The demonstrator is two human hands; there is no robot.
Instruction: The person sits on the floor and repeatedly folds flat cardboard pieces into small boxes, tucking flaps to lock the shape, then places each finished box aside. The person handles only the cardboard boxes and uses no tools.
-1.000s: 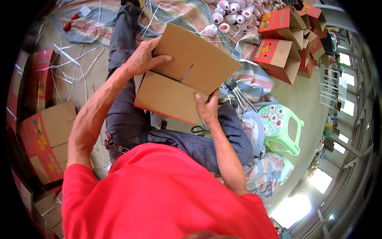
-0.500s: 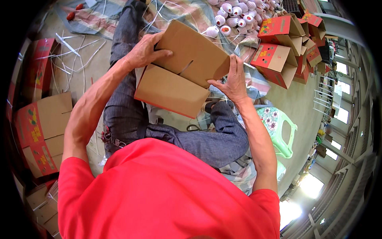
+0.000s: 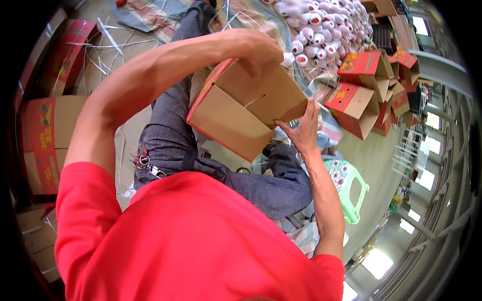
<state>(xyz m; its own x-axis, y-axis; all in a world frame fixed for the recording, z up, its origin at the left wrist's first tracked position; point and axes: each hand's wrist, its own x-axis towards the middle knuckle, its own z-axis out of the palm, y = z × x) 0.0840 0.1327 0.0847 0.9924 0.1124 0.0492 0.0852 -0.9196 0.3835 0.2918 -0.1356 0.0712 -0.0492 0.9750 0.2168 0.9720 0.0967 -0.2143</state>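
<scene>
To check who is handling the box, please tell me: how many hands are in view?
2. The left hand is over the upper part of the box; the right hand is at its right edge. No others show, though some could be hidden.

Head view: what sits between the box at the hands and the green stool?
Mainly the bent right leg in jeans and the right forearm, between box and green stool, in the head view.

Head-worn fisheye, facing downward, close overhead
</scene>
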